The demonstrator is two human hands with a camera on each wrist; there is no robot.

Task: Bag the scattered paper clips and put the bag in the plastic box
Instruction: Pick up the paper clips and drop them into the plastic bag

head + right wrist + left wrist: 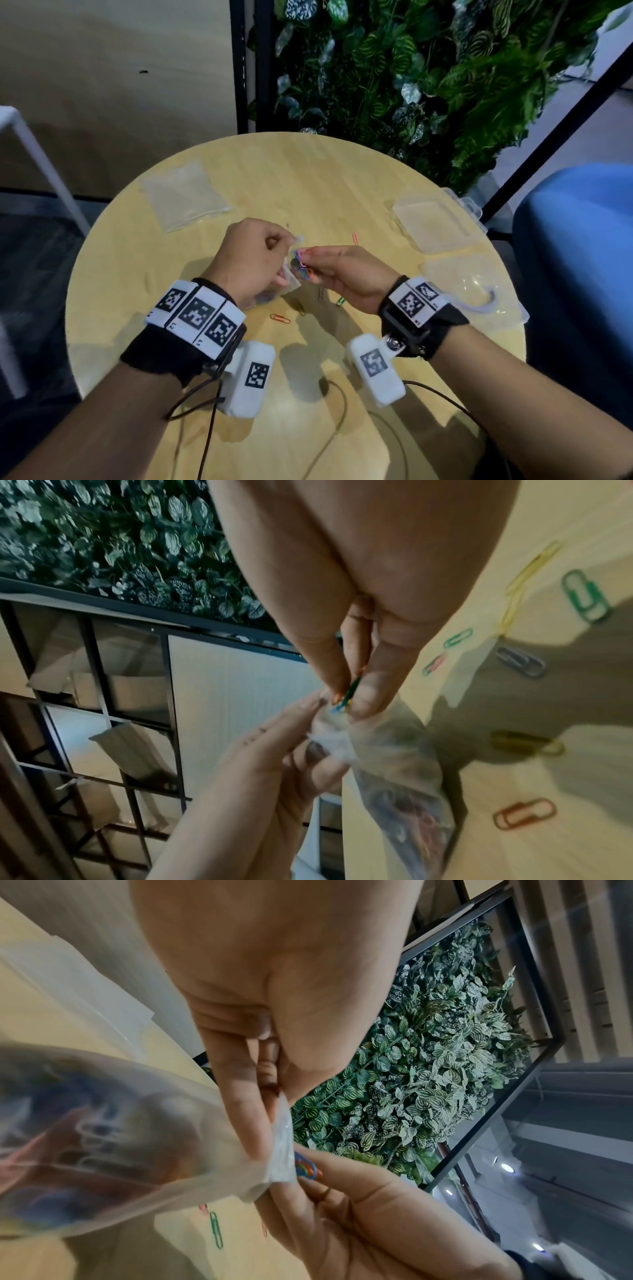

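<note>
My left hand (255, 255) pinches the mouth of a small clear plastic bag (289, 279) above the middle of the round table; in the left wrist view the bag (113, 1139) hangs below the fingers with several coloured clips inside. My right hand (337, 270) pinches a bunch of coloured paper clips (301, 262) at the bag's mouth; the clips (346, 699) show between thumb and finger in the right wrist view. Loose clips lie on the table: an orange one (280, 319), a green one (340, 301), a pink one (355, 238). The clear plastic box (435, 219) sits at the right.
A stack of spare clear bags (185, 195) lies at the table's far left. A second clear plastic tray (476, 291) sits by my right wrist. A blue chair (579, 260) stands to the right, a plant wall (411, 68) behind the wooden table (308, 171).
</note>
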